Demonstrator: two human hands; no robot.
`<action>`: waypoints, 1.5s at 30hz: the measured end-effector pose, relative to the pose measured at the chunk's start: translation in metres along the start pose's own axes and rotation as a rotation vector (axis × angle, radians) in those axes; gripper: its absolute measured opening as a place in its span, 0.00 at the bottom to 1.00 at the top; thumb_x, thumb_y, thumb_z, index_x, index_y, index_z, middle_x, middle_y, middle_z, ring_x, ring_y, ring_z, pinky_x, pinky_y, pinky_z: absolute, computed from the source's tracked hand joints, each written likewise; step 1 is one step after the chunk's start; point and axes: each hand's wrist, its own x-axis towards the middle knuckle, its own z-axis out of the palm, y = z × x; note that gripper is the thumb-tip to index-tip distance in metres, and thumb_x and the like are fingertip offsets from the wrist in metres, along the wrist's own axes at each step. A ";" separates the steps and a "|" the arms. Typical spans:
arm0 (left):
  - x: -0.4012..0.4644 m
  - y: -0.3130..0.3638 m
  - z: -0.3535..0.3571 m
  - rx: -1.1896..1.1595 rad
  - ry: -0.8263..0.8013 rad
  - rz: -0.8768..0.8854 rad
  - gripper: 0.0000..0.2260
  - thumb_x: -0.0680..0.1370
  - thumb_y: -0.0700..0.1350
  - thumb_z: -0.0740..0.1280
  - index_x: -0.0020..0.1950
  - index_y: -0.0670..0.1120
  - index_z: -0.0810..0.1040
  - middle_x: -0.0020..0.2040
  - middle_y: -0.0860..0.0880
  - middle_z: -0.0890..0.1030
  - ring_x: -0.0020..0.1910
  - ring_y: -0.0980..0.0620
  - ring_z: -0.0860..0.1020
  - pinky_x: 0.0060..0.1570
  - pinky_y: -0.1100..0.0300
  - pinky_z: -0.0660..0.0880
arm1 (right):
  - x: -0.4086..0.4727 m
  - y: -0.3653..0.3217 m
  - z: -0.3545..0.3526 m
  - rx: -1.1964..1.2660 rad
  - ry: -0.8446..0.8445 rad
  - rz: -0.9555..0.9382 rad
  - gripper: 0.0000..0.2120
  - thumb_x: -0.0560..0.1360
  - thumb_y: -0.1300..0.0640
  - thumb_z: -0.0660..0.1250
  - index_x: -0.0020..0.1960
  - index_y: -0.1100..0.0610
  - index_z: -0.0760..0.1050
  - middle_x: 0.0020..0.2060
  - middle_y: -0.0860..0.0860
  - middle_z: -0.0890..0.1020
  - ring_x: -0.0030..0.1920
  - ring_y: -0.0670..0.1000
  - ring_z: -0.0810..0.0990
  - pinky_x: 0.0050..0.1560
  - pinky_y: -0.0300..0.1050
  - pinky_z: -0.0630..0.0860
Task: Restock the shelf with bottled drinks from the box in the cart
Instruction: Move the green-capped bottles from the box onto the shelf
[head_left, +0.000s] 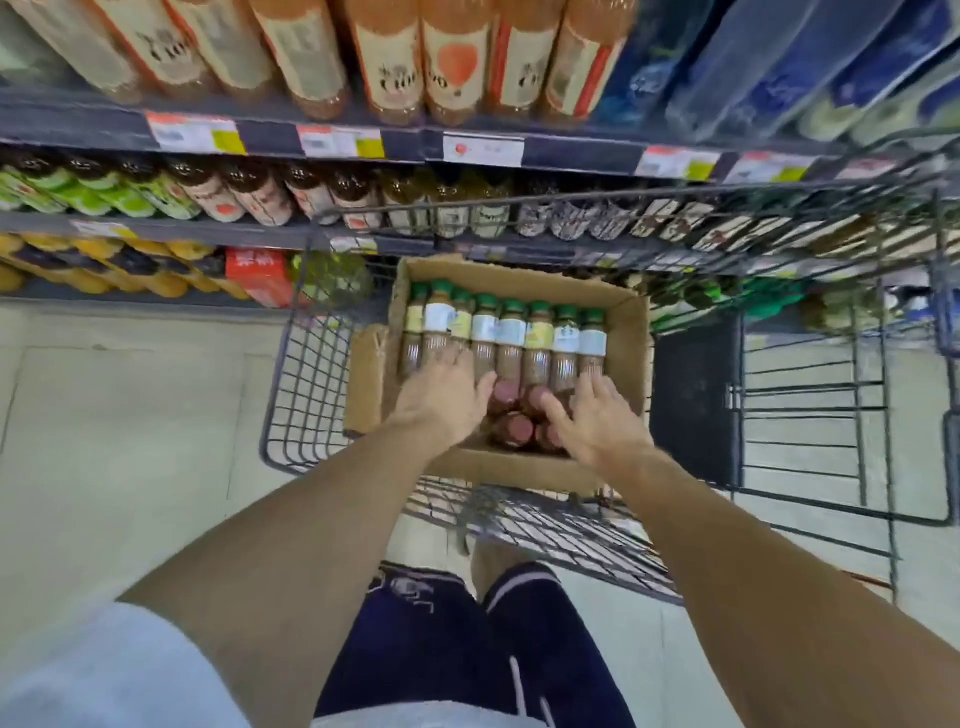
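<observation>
Left grip: left hand (441, 397) reaches into the box, fingers spread flat over the lying bottles at the row's left end; nothing is clasped.
Cart: wire shopping cart (296, 395), dark metal mesh, parked against the shelf (332, 236), whose lower rows are full of bottles.
Box: open cardboard box (631, 332) sits in the cart's basket, flaps up, walls matte and creased.
Bottled drinks: row of green-capped bottles (511, 338) lies side by side across the box, brown liquid, pale paper labels; a few more stand below them showing reddish round ends (517, 428).
Handling: likely clear plastic, smooth and rounded, so probably slippery; full ones should feel fairly heavy and stiff, and would roll if set down on their side.
Where to hold: around the label band or the narrowing below the cap, where paper looks to give more friction.
Right grip: right hand (597, 421) hovers over the upright bottles, fingers loosely extended and parted, holding nothing visible.
</observation>
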 end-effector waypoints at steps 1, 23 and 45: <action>0.011 0.006 0.006 -0.011 -0.014 -0.031 0.26 0.83 0.56 0.49 0.75 0.41 0.61 0.74 0.42 0.64 0.73 0.43 0.63 0.69 0.47 0.66 | 0.010 0.013 0.001 0.020 -0.015 0.018 0.38 0.78 0.33 0.41 0.75 0.59 0.59 0.71 0.59 0.63 0.74 0.58 0.59 0.73 0.55 0.59; 0.199 -0.057 0.100 -0.210 0.170 -0.381 0.33 0.75 0.57 0.69 0.69 0.35 0.63 0.65 0.38 0.67 0.65 0.40 0.68 0.66 0.50 0.65 | 0.252 0.066 0.050 0.223 -0.069 0.292 0.29 0.78 0.46 0.65 0.68 0.67 0.67 0.64 0.65 0.74 0.63 0.62 0.75 0.56 0.49 0.74; 0.221 -0.051 0.135 -0.654 0.297 -0.582 0.32 0.70 0.52 0.73 0.68 0.46 0.62 0.60 0.46 0.78 0.58 0.43 0.77 0.58 0.53 0.75 | 0.281 0.043 0.080 -0.041 -0.120 0.340 0.26 0.81 0.61 0.61 0.72 0.73 0.57 0.70 0.67 0.65 0.70 0.64 0.66 0.64 0.50 0.69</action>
